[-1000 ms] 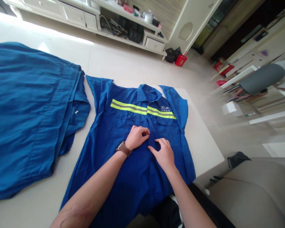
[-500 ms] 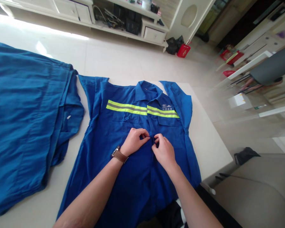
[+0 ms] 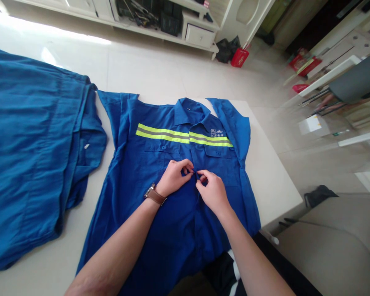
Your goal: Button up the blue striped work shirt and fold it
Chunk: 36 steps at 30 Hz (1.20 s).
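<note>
A blue work shirt [image 3: 160, 218] lies front up, its collar at the far end and a yellow-grey reflective band [image 3: 163, 133] across the chest. My left hand [image 3: 177, 174], with a brown-strapped watch [image 3: 155, 195] on the wrist, pinches the front placket just below the band. Right beside it, my right hand [image 3: 212, 188] pinches the placket's other side. Between the fingertips the cloth is raised a little; any button there is hidden. Two flapped chest pockets flank the hands, and a white printed logo [image 3: 216, 132] shows above the right one.
More blue clothing [image 3: 27, 156] is piled on the left of the white table [image 3: 271, 176]. A grey sofa [image 3: 336, 246] stands at the right. Across the tiled floor are a white TV cabinet [image 3: 200, 36] and a red box [image 3: 239, 57].
The view has shifted slightly. My right fingertips have closed in on the placket next to my left ones, and the cloth between them is pinched up.
</note>
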Each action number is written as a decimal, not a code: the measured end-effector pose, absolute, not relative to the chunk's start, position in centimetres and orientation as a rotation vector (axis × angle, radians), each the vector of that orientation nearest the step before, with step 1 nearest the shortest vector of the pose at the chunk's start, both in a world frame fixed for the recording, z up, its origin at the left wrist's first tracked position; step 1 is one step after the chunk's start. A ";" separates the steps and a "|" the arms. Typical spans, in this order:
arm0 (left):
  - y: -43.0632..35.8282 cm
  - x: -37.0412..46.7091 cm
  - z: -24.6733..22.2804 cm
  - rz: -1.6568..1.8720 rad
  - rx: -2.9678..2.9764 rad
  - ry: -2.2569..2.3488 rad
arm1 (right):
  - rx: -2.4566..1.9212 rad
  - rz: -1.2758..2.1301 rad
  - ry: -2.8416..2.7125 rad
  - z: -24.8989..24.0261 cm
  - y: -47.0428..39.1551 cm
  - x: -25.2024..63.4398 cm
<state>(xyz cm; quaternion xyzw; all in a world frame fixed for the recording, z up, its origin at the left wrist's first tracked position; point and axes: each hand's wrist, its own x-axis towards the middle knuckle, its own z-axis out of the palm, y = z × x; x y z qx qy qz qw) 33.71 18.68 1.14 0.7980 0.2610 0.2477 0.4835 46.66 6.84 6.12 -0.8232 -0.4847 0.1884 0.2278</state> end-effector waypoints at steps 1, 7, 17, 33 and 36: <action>18.7 33.7 1.2 0.607 1.938 0.626 | -2.270 0.538 -1.327 6.1 6.8 46.7; 18.6 33.7 1.4 0.622 1.934 0.620 | -2.270 0.561 -1.315 6.2 6.8 46.7; 18.7 33.5 1.4 0.658 1.873 0.539 | -2.251 0.570 -1.262 6.6 7.0 46.4; 18.7 33.4 1.6 0.674 1.861 0.566 | -2.157 0.408 -1.345 5.9 7.8 46.6; 18.7 33.4 1.6 0.675 1.847 0.566 | -2.170 0.381 -1.383 5.9 7.8 46.7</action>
